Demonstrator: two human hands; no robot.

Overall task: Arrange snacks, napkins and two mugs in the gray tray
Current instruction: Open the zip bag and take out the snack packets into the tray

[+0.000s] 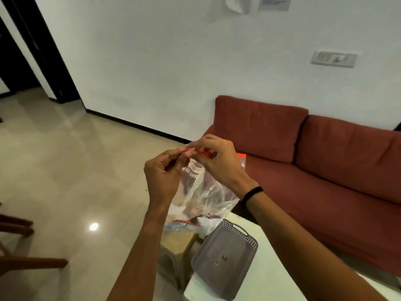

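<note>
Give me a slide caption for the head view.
Both hands pinch a clear snack bag's red top above the gray tray.

Room, as seen from the head view. Plain white painted wall, edged at its foot by a dark skirting strip. A grey rectangular switch plate is mounted on the wall above a rust-red fabric sofa with two back cushions. Glossy beige tiled floor, on which a bright round light reflection is shown. A dark doorway with a black frame is set at far left. Brown wooden furniture legs are seen at the left edge.
</note>
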